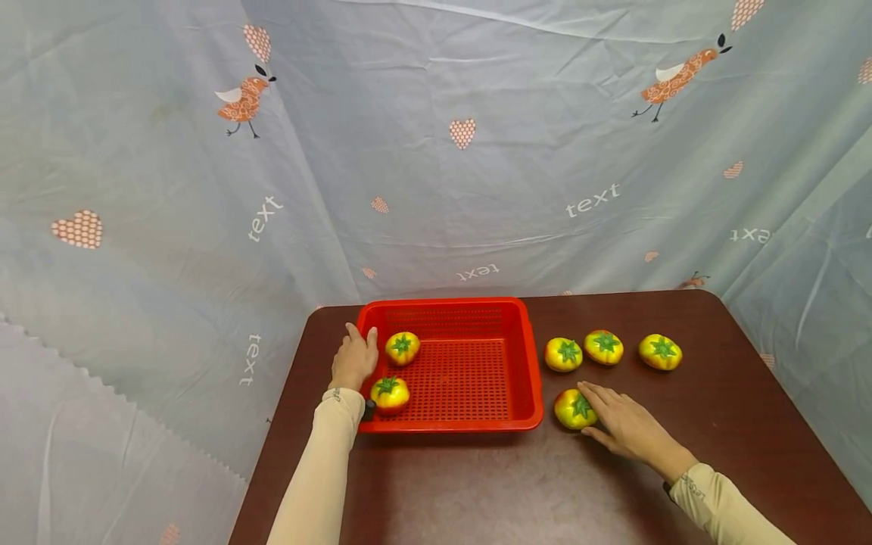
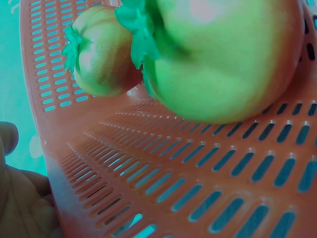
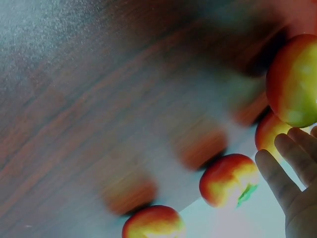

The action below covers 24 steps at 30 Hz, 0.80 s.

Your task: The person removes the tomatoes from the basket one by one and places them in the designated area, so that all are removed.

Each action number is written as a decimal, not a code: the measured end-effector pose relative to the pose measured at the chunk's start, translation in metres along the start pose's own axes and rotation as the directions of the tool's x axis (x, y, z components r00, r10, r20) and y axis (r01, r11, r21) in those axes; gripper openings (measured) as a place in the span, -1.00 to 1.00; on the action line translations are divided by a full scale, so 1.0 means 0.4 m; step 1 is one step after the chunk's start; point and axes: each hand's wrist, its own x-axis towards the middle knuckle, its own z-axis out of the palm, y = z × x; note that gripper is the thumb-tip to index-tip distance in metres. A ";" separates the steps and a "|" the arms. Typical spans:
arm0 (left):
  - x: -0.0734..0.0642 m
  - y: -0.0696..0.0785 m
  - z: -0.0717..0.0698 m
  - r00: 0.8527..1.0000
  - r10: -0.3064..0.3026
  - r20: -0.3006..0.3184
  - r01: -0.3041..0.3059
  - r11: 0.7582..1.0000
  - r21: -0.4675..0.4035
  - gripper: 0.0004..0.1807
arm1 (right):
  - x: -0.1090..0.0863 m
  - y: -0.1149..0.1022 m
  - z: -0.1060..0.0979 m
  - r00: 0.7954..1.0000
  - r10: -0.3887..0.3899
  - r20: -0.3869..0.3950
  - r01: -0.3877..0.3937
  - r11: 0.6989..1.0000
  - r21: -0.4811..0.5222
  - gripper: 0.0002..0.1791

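Observation:
A red plastic basket (image 1: 446, 303) with slotted sides sits on the table. Two yellow-red persimmons with green leafy tops lie at its left: one toward the back (image 1: 403, 349), one toward the front (image 1: 390, 396). My left hand (image 1: 354, 358) is at the basket's left rim, fingers loosely extended; the left wrist view shows part of this hand (image 2: 25, 203) outside the basket wall. To the right of the basket, my right hand (image 1: 627, 424) touches a persimmon (image 1: 571, 409) with fairly straight fingers. The right wrist view shows those fingers (image 3: 277, 173) spread beside the fruit (image 3: 297, 82).
Behind the right hand lie three more persimmons, one near the basket (image 1: 563, 355), one in the middle (image 1: 603, 347) and one farther right (image 1: 660, 353). The dark brown table (image 1: 463, 492) has a patterned grey curtain (image 1: 422, 166) around its back and sides.

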 end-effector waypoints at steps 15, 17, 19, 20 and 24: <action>-0.008 0.002 -0.003 1.000 0.004 -0.008 -0.004 1.000 -0.006 -0.15 | 0.062 0.006 -0.063 0.986 -0.094 -0.139 0.094 0.996 -0.010 -0.14; -0.009 0.001 -0.002 1.000 0.005 -0.010 -0.005 1.000 -0.008 -0.16 | 0.076 0.005 -0.073 0.984 -0.110 -0.142 0.109 0.994 -0.016 -0.14; -0.009 0.001 -0.002 1.000 0.005 -0.013 -0.006 1.000 -0.010 -0.16 | 0.092 0.004 -0.084 0.982 -0.123 -0.145 0.120 0.992 -0.025 -0.14; -0.010 0.001 -0.002 1.000 0.006 -0.014 -0.006 1.000 -0.009 -0.16 | 0.101 0.003 -0.090 0.981 -0.125 -0.146 0.123 0.992 -0.028 -0.14; -0.011 0.003 -0.004 1.000 0.005 -0.021 -0.005 1.000 -0.010 -0.16 | 0.137 -0.002 -0.115 0.983 -0.124 -0.136 0.121 0.992 -0.029 -0.15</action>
